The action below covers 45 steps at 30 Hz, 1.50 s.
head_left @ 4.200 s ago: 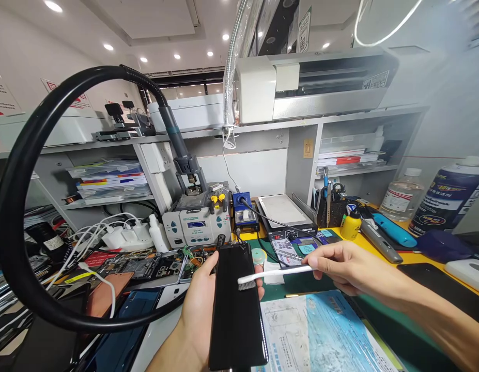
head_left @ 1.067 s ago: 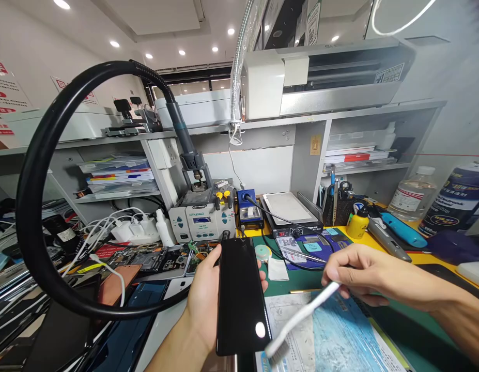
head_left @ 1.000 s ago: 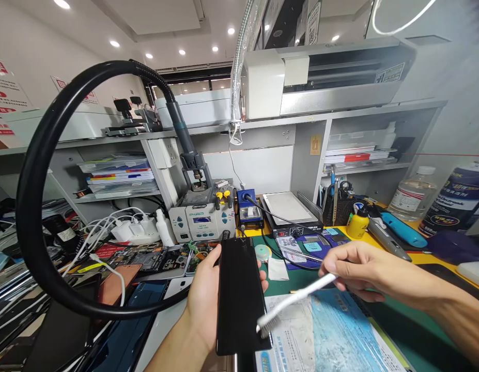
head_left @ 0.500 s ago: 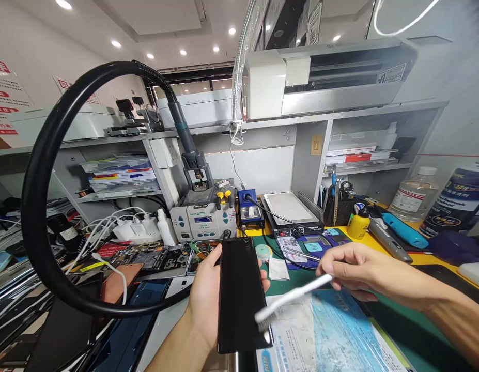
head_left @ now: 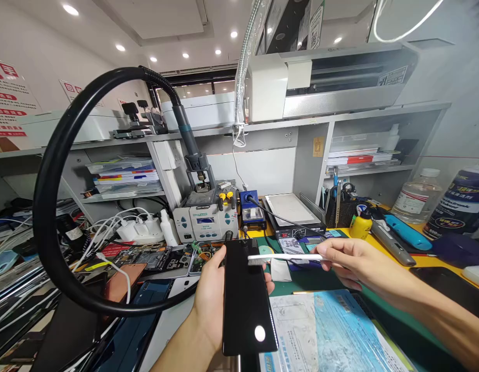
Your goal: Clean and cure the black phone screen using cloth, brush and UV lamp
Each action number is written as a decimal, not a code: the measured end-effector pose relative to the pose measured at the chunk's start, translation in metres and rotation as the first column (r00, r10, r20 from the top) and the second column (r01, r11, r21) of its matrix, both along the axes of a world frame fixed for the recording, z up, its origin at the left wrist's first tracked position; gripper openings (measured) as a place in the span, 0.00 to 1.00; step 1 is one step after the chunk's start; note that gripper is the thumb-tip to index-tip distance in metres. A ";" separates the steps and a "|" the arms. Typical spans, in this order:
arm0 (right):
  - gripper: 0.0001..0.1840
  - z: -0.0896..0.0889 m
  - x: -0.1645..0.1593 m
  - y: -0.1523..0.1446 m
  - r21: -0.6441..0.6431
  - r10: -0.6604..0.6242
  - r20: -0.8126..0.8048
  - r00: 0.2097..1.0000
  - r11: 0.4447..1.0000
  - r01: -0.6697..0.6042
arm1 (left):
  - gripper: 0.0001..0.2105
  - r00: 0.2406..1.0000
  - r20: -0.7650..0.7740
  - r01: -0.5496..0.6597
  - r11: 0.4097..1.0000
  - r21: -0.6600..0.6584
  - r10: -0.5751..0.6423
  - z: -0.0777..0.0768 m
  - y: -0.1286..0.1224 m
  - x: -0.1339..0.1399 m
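Note:
My left hand (head_left: 210, 305) is wrapped round a black smartphone (head_left: 245, 299), thumb along its left edge and fingertips showing past the right edge. The phone's glossy dark face is turned up, with a round bright reflection near its lower end. Between the thumb and fingers of my right hand (head_left: 345, 261) is a white toothbrush (head_left: 289, 257), held nearly level. Its bristles lie over the upper right part of the phone; whether they touch the glass I cannot tell. Below the right hand lies a blue and white printed packet (head_left: 336, 330) on the green mat (head_left: 394, 315).
A hot air station (head_left: 206, 222) with a thick looping black hose (head_left: 45, 206) stands at the left. Several phones and boards crowd the left side. Behind are a heating plate (head_left: 293, 212) and a soldering station (head_left: 252, 212). Bottles (head_left: 415, 194) stand at the right.
The toothbrush has moved up from the phone's lower right end to its upper part and now lies nearly level. The left hand and phone have barely shifted; the view has tilted slightly.

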State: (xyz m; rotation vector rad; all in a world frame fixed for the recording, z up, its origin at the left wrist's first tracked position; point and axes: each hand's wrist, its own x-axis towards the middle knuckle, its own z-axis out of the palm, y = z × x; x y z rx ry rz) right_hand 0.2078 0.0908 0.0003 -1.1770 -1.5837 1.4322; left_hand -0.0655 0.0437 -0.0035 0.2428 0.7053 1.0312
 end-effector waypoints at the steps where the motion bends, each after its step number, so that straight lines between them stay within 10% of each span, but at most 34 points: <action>1: 0.27 -0.003 -0.003 0.000 0.035 -0.032 0.020 0.999 0.999 0.031 | 0.30 1.000 0.005 -0.003 1.000 0.003 0.003 -0.001 0.000 0.000; 7: 0.28 -0.008 -0.010 -0.006 0.131 0.013 0.144 0.989 0.991 -0.032 | 0.30 1.000 0.008 0.019 1.000 -0.001 -0.019 -0.001 0.002 0.002; 14: 0.23 0.009 -0.001 -0.017 -0.083 0.337 0.093 0.937 0.940 -0.330 | 0.31 1.000 0.027 0.009 1.000 0.017 -0.010 -0.002 0.004 0.001; 23: 0.25 -0.006 -0.009 0.000 0.023 -0.133 -0.086 0.987 0.990 0.136 | 0.28 0.998 0.058 0.027 0.999 0.040 -0.029 0.001 0.000 0.005; 31: 0.31 -0.017 -0.017 -0.002 0.197 -0.211 0.123 0.970 0.963 0.184 | 0.32 0.997 0.059 0.042 0.997 0.061 -0.046 -0.004 0.001 0.007; 45: 0.25 0.008 0.006 -0.015 -0.059 0.321 0.184 0.929 0.947 -0.316 | 0.31 0.998 0.067 0.010 0.997 0.072 -0.015 0.001 0.004 0.002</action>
